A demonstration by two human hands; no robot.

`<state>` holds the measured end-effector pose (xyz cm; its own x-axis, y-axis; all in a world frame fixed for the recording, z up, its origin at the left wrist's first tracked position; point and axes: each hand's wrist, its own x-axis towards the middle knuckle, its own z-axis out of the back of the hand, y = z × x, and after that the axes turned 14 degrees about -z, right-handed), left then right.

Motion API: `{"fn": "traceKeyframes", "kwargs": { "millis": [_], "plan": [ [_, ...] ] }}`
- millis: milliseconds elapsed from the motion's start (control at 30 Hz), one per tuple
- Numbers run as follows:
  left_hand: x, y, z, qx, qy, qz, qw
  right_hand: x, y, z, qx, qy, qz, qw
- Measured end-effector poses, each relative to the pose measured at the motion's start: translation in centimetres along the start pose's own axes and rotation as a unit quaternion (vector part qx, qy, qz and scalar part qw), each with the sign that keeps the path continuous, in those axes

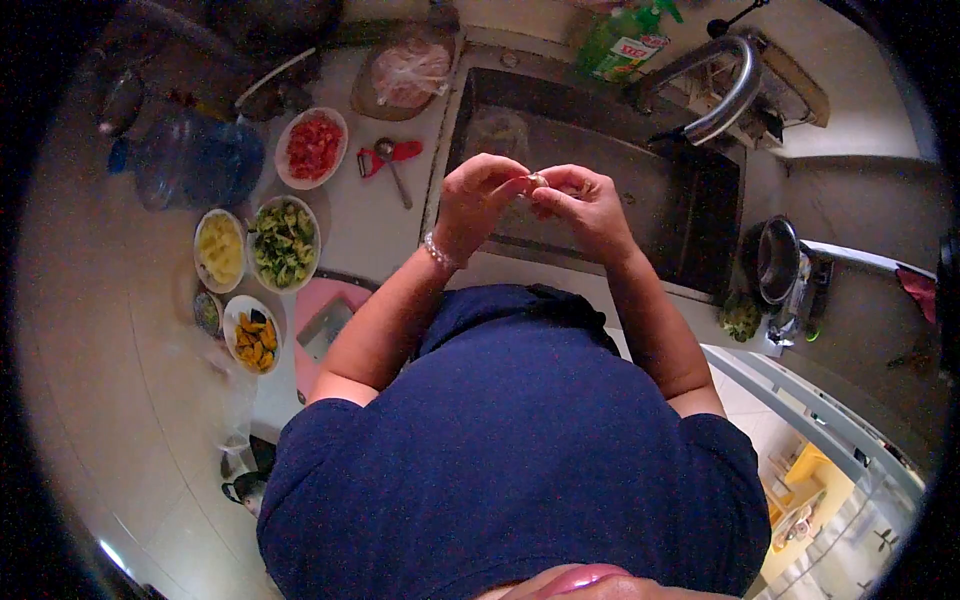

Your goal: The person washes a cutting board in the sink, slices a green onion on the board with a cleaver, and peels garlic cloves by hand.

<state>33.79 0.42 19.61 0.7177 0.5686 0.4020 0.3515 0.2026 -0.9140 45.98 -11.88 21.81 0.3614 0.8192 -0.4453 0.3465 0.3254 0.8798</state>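
Note:
Over the near part of the sink (640,215), my two hands meet at chest height. Between their fingertips is a small pale piece (537,181) that looks like a garlic clove. My left hand (478,205), with a beaded bracelet at the wrist, pinches one side of it with thumb and forefinger. On the other side, my right hand (585,205) is closed on it between thumb and curled fingers. Fingers cover most of the piece, so its full shape is hidden.
Left on the counter stand bowls of red pieces (314,148), green chopped vegetable (284,245), yellow pieces (220,250) and orange pieces (255,335). A red peeler (376,158) and a spoon (398,180) lie nearby. A faucet (735,100) arches over the sink; a green bottle (625,45) stands behind.

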Motion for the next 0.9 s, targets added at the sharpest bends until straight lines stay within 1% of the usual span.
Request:
{"fn": "traceKeyframes", "kwargs": {
  "millis": [33, 100, 200, 300, 400, 500, 600, 700, 833, 900],
  "plan": [
    [0.5, -0.4, 0.3, 0.059, 0.032, -0.058, 0.996, -0.2, 0.2, 0.0, -0.015, -0.001, 0.003, 1.0],
    [1.4, -1.0, 0.9, 0.175, 0.095, -0.172, 0.965, -0.4, 0.5, 0.1, -0.044, -0.002, 0.011, 0.999],
    [1.8, -0.8, 1.1, 0.216, 0.131, -0.228, 0.94, -0.4, 0.3, 0.1, -0.045, -0.003, 0.018, 0.999],
    [1.4, 0.0, 0.9, 0.234, 0.127, -0.254, 0.93, -0.5, 0.4, 0.2, -0.064, -0.008, 0.021, 0.998],
    [1.2, 0.2, 0.9, 0.217, 0.15, -0.242, 0.934, -0.5, 0.4, 0.0, -0.114, -0.024, 0.027, 0.993],
    [1.0, 0.4, 0.8, 0.232, 0.171, -0.22, 0.932, -0.2, -0.5, 0.0, -0.09, -0.028, 0.014, 0.995],
    [0.6, 0.7, 0.4, 0.23, 0.157, -0.178, 0.944, -0.1, -0.5, -0.3, -0.08, -0.043, 0.003, 0.996],
    [0.7, 0.2, 0.0, 0.232, 0.12, -0.198, 0.945, 0.2, -0.6, -0.6, 0.106, -0.018, -0.061, 0.992],
    [0.2, 1.0, 0.5, 0.222, 0.118, -0.177, 0.951, 1.2, -1.4, 1.1, 0.319, -0.011, -0.096, 0.943],
    [0.3, 1.5, 0.8, 0.219, 0.117, -0.173, 0.953, 1.6, -1.5, 1.6, 0.322, -0.021, -0.093, 0.942]
  ]
}}
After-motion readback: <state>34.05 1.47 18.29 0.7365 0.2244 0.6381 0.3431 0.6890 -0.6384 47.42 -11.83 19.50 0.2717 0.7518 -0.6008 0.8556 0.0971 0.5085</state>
